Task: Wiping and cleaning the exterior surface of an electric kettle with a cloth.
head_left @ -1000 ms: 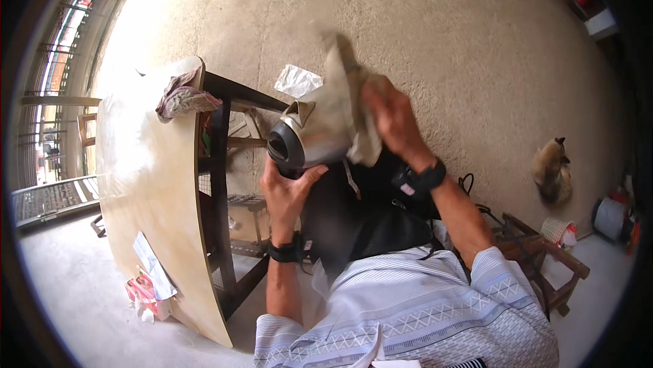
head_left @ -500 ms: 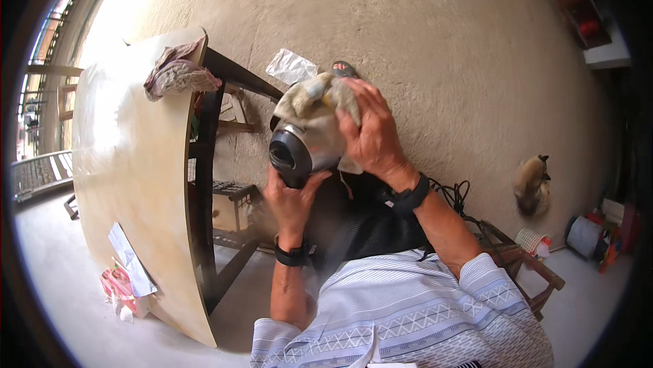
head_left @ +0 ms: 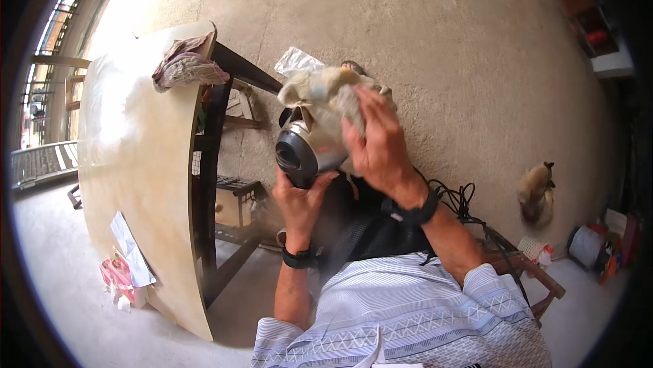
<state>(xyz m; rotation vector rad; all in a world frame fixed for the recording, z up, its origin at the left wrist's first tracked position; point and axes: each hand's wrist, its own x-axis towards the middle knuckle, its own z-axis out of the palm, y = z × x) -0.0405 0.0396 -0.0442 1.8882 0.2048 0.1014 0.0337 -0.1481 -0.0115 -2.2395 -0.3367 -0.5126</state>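
Head view: left hand (head_left: 297,206) closed on kettle (head_left: 322,142) at its near, dark part; right hand (head_left: 382,154) loosely closed on cloth (head_left: 326,90). Kettle between hands. Versus a second ago, cloth bunches nearer spout (head_left: 306,118); rubbing now seems centred there.

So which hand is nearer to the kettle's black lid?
Left. The left hand grips the kettle close beside the black lid; the right hand is farther along the kettle's body, touching the rag.

Glare on tabletop (head_left: 146,184); held cloth (head_left: 323,89) blurred; edges bent.
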